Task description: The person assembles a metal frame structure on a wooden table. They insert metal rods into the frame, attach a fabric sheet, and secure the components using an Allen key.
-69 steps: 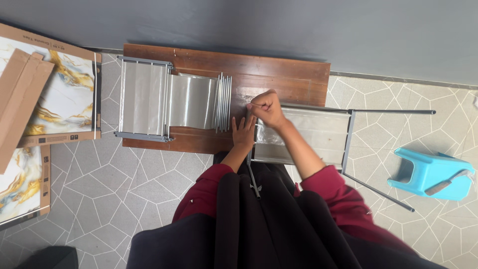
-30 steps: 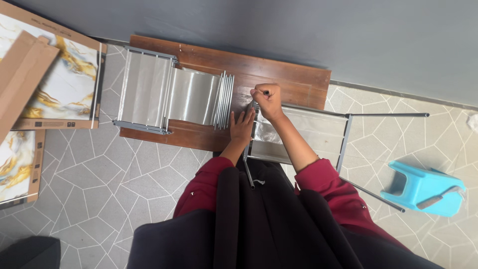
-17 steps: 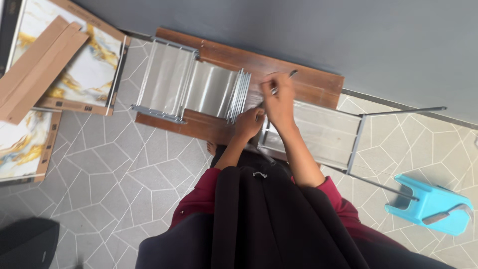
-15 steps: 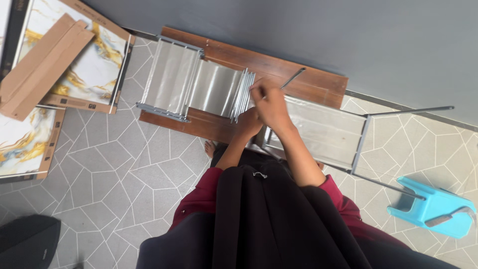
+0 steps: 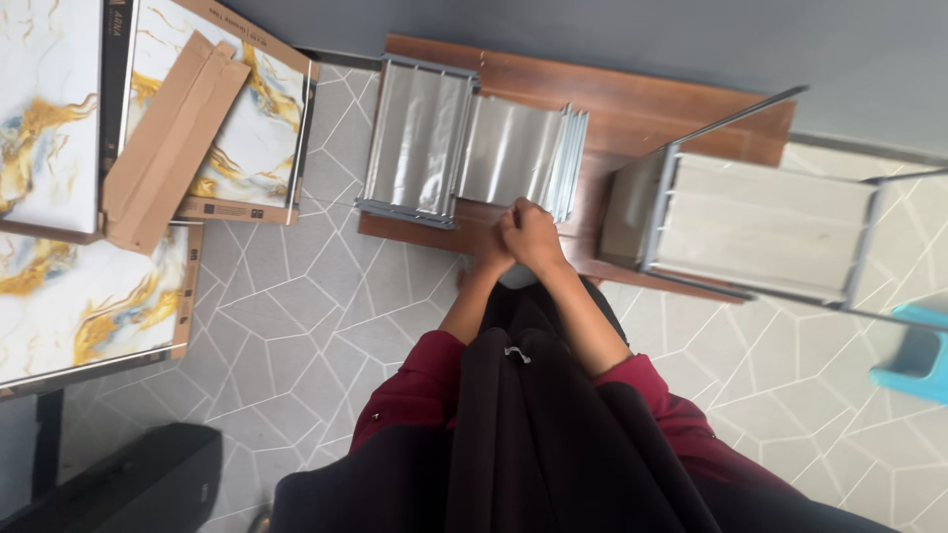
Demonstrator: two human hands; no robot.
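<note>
Looking straight down here. Both hands are bunched together near the middle of the frame, right at the front edge of the long reddish-brown wooden board (image 5: 632, 109) lying on the floor. The right hand (image 5: 533, 235) is curled into a loose fist, knuckles up, and it sits over the left hand (image 5: 491, 255), so I mostly see only the left wrist and a bit of its fingers. I can't tell if either one is actually gripping anything, whatever's in there is hidden.

Just above the hands, touching distance, is the stack of ribbed silver metal panels (image 5: 518, 156), and left of that the grey metal-framed tray (image 5: 417, 143). To the right of the hands sits the pale open-topped metal-framed drawer box (image 5: 760, 229). Upper left has white-and-gold marble-look tiles in cardboard boxes (image 5: 252, 128).
</note>
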